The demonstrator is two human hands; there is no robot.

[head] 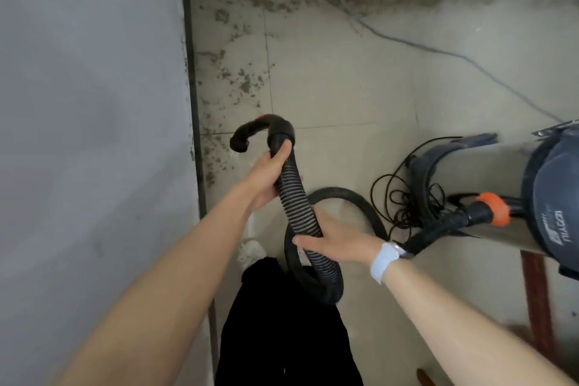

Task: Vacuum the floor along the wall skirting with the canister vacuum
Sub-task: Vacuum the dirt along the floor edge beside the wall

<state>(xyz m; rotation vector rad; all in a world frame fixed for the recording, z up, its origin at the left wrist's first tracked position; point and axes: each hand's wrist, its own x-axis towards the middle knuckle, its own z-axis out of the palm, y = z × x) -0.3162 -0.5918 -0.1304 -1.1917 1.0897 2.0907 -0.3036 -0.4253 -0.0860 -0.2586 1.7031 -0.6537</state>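
Hose [297, 204], black and ribbed, runs through both hands in the middle of the frame. The left hand [266, 175] grips it just below the rigid curved handle end [260, 131], fingers curled round the tube, thumb along its side. The right hand [338, 241], lower and to the right, holds the hose from beneath with fingers wrapped round it; a white watch strap [383, 260] sits on that wrist. Below the right hand the hose loops down and back up toward an orange coupling [495, 208] on the canister vacuum [539, 185], which stands at the right edge of the frame. A tangled black cord [407, 194] lies on the floor [344, 72] beside the canister. Dark skirting [194, 122] runs down the left of centre and across the top; dirt specks [238, 78] lie scattered on the tiles near it.
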